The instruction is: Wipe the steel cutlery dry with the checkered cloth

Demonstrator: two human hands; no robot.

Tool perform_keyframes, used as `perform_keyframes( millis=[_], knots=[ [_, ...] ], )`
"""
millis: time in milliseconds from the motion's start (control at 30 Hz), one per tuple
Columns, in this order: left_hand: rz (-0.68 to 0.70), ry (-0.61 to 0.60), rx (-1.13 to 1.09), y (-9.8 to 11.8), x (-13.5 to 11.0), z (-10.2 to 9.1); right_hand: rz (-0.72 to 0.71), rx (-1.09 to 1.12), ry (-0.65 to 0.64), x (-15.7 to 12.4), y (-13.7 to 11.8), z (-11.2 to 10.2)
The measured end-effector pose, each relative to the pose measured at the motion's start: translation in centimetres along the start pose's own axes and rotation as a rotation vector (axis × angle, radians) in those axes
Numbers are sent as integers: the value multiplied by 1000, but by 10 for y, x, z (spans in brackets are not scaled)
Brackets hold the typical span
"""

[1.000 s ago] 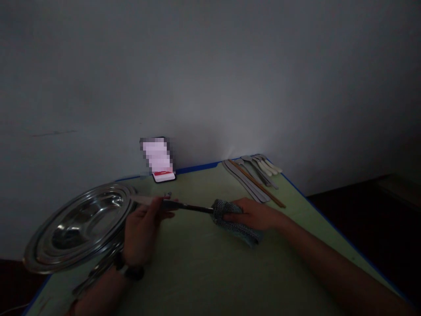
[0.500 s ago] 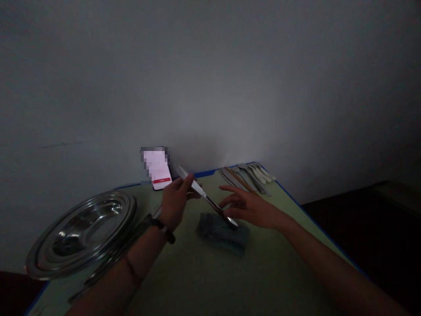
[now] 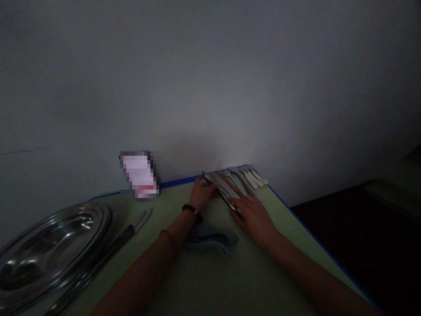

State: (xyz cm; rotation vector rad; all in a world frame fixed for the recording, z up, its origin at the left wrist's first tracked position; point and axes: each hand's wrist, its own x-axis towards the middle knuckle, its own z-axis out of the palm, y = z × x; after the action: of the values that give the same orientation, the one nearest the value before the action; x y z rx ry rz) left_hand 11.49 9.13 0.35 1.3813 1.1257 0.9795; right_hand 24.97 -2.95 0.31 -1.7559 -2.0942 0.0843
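A metal table knife lies slanted at the left end of a row of cutlery, its blade pointing toward the wall. My left hand pinches it near the blade end. On the handle end rest the closed fingers of my right hand, partly covering it. Beside it in the row are other knives, a gold-coloured piece, and forks or spoons with white handles at the far right. A crumpled grey-blue cloth lies on the table just below my hands.
Stacked oval steel dishes stand at the left of the pale green table. More knives lie alongside them. A lit phone leans against the wall at the back. The table has a blue edge.
Both hands have carried the knife from above the cloth to the row's left end. My right hand has gone from open fingers to closing on the handle. The cloth has become more crumpled.
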Motion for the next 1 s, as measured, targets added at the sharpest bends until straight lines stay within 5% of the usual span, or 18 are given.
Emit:
perform_keyframes(
  millis=[200,433,633,1000],
  knots=[
    [69,-73,298,-1,18,-6,24,-164,81,4,-4,14],
    [291,2,766,-8,23,-6,47,-175,85,4,-1,14],
    [340,59,1095,-18,15,0,60,-176,69,5,1,15],
    [324,16,1311,-17,10,1,119,-172,150,-3,19,-9]
  ],
)
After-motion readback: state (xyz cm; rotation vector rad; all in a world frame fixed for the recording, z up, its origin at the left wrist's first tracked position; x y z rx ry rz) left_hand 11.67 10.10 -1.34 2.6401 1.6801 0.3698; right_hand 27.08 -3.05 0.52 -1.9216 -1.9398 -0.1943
